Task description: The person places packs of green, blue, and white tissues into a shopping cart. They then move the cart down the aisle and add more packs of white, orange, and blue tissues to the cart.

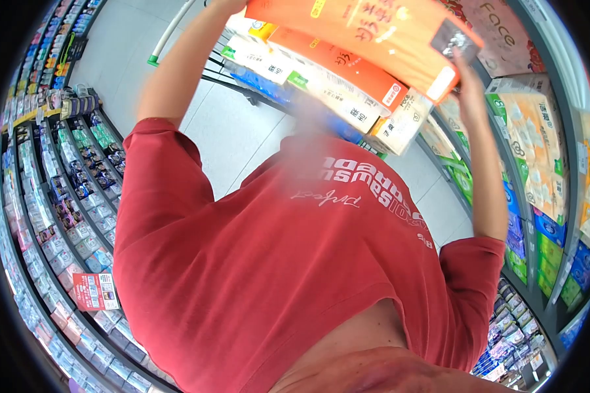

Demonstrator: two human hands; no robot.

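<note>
A large orange package (380, 33) spans the top of the view, above a cart stacked with packs. My right hand (467, 82) grips its lower right corner, fingers on the dark picture patch. At the package's left end, my left hand (228, 5) is mostly cut off by the top edge, so its fingers are hidden. Just below lies a second orange package (341, 60), on white and green tissue packs (324, 92). A beige tissue pack (403, 123) sits at the stack's right end.
A cart handle (170, 33) shows at the upper left. Shelves of small packages (65, 216) curve along the left. Shelves with tissue packs (531, 144) stand close on the right. Grey floor tiles (233, 128) show around the cart.
</note>
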